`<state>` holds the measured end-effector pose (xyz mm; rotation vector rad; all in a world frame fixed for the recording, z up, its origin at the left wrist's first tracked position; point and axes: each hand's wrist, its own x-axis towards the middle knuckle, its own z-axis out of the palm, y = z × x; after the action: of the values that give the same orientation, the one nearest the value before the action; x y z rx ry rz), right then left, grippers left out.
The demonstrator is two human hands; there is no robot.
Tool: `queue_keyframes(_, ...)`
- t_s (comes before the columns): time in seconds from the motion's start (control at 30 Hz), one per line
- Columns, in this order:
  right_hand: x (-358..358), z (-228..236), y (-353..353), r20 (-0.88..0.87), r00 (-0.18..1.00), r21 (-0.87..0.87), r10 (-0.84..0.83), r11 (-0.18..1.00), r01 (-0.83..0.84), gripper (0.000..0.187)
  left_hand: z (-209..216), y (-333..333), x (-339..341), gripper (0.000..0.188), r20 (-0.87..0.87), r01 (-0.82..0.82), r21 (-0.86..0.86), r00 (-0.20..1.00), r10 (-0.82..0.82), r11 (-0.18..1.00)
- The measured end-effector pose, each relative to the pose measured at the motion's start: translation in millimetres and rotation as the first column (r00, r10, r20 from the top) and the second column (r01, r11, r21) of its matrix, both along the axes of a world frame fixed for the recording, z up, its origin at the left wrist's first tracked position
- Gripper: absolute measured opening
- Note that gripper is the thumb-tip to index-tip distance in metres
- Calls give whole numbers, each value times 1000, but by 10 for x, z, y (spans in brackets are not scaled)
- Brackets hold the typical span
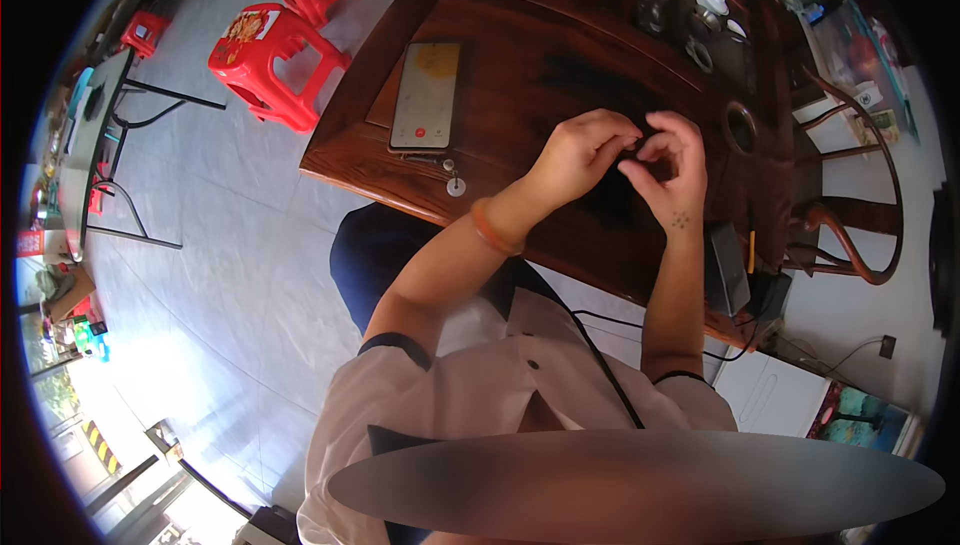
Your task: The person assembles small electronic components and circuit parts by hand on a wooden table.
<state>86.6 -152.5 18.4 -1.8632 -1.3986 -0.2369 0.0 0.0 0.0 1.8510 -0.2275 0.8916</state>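
Both hands are raised over a dark wooden table (500, 55), close together. My left hand (585, 150), with an orange bangle on its wrist, is closed in a pinch; what lies in the fingertips is too small to make out. Facing it, my right hand (675, 165) has its fingers curved and the thumb apart from them. A tiny dark spot shows between the two hands. Beneath and beyond them, black patches (610, 200) darken the tabletop; I cannot tell what they are. A phone (425, 95) with a lit screen lies left of my hands, beside a key with a round tag (456, 186).
Glass and white tea ware (711, 2) stands at the table's far right, near a round inset (740, 127). A dark box (727, 270) sits by my right forearm. Red stools (275, 65) stand beyond the left edge, a wooden chair (855, 215) to the right. A black cable (605, 365) crosses my front.
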Motion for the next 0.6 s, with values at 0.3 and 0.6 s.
queue_keyframes(0.3,-20,59,72,-643,765,39,-24,997,64,43,26,128,-65,8,224,376,-677,924,-309,633)
queue_keyframes(0.6,133,106,-113,-619,740,101,-264,907,408,12,18,320,-27,7,334,383,-895,916,-223,231)
